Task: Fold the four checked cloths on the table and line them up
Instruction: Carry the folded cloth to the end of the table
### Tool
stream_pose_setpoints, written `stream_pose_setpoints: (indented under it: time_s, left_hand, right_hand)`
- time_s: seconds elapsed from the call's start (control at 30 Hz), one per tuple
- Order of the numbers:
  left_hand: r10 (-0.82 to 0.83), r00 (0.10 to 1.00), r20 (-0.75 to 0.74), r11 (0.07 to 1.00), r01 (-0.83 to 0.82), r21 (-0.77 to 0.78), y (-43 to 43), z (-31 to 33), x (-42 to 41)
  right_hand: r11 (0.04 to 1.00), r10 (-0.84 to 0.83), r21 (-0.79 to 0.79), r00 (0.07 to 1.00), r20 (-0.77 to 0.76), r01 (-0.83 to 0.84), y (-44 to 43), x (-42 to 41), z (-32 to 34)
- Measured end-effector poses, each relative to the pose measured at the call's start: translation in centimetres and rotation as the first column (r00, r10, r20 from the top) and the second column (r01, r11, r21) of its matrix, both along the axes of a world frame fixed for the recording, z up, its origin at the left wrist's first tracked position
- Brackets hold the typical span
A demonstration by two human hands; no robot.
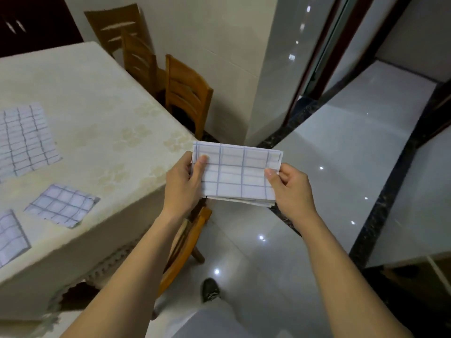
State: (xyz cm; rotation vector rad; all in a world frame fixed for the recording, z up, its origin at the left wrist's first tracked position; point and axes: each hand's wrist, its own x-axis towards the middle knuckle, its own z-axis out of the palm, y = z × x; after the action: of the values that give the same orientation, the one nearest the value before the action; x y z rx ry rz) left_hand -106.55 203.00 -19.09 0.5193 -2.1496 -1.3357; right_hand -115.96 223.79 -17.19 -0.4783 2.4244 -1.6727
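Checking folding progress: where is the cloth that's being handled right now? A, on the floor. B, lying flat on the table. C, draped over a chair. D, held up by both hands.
D: the left hand and right hand each pinch one end of the folded checked cloth, lifted clear of the table.

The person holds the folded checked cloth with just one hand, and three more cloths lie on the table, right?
No. In the head view the left hand and the right hand both pinch the folded checked cloth. Three more cloths do lie on the table.
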Motion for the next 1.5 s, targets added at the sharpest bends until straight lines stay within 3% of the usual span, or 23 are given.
stream_pose_setpoints:
  time_s: [0.2, 0.33, 0.6, 0.87, 1.1, 1.27, 1.5]
  left_hand:
    - [-0.027, 1.0, -0.003, 1.0, 0.027, -0.007, -1.9, -0.6, -9.0]
    - [0.077, 0.996, 0.032, 0.997, -0.077, -0.011, -3.9, 0.2, -11.3]
    - [0.358, 0.926, 0.117, 0.934, -0.355, -0.049, -8.2, -0.4, -14.6]
    - [0.648, 0.751, 0.124, 0.761, -0.638, -0.117, -9.4, 0.9, -16.8]
    - [0.789, 0.586, 0.184, 0.595, -0.804, 0.005, -8.9, -1.0, -14.0]
    - [0.874, 0.456, 0.167, 0.445, -0.89, 0.099, -10.9, -2.7, -11.9]
    - [0.908, 0.392, 0.149, 0.36, -0.911, 0.201, -17.3, -4.6, -11.1]
  right_hand:
    - [1.0, -0.003, 0.016, 1.0, 0.026, 0.003, -1.4, -8.4, 0.0]
    - [0.999, 0.049, -0.001, 0.997, 0.053, -0.049, -4.6, -11.9, -1.0]
    - [0.944, 0.33, -0.033, 0.939, 0.096, -0.328, -13.2, -21.4, -3.3]
    - [0.784, 0.621, -0.059, 0.778, 0.095, -0.618, -21.2, -28.4, -2.5]
    - [0.6, 0.799, -0.077, 0.591, 0.114, -0.796, -27.9, -27.7, -3.5]
    - [0.463, 0.878, 0.054, 0.466, 0.11, -0.885, -33.4, -25.5, -4.1]
    - [0.368, 0.924, 0.17, 0.38, 0.041, -0.914, -41.7, -24.3, -2.8]
